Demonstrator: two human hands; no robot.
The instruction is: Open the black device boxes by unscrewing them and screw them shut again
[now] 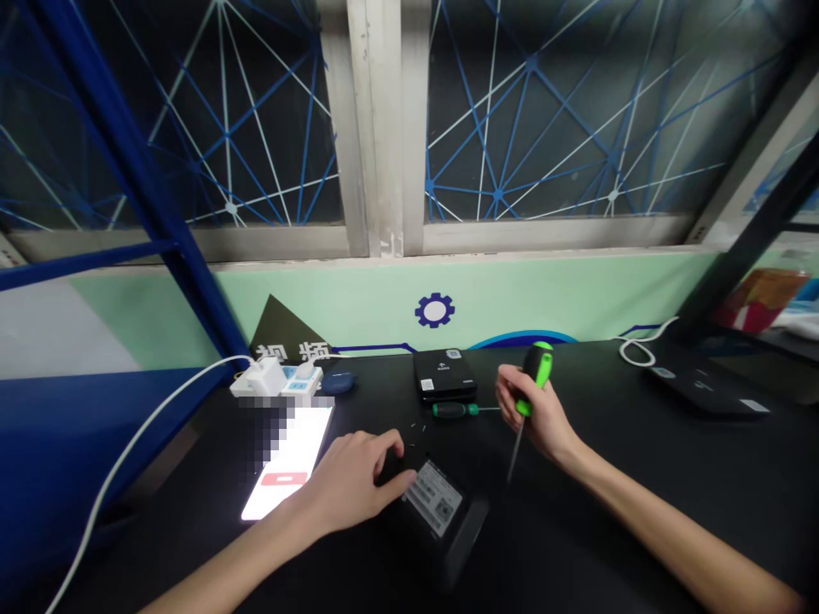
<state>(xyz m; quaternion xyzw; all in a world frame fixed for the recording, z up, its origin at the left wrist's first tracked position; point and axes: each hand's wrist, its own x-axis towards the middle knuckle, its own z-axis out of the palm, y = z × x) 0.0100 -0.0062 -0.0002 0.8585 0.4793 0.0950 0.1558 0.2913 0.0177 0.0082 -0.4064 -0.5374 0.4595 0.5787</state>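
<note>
Screws [413, 425] lie loose just beyond the box [441, 512]; case looks closed. Your left hand [349, 477] rests open on it; right hand [538, 419] grip clamped on the screwdriver [539, 362].

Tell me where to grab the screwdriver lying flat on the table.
Grip the lying screwdriver by its thick green handle, coming from above, fingers pinching front and back. It lies flat with the thin shaft pointing right, and the black box sits close behind it.
</note>
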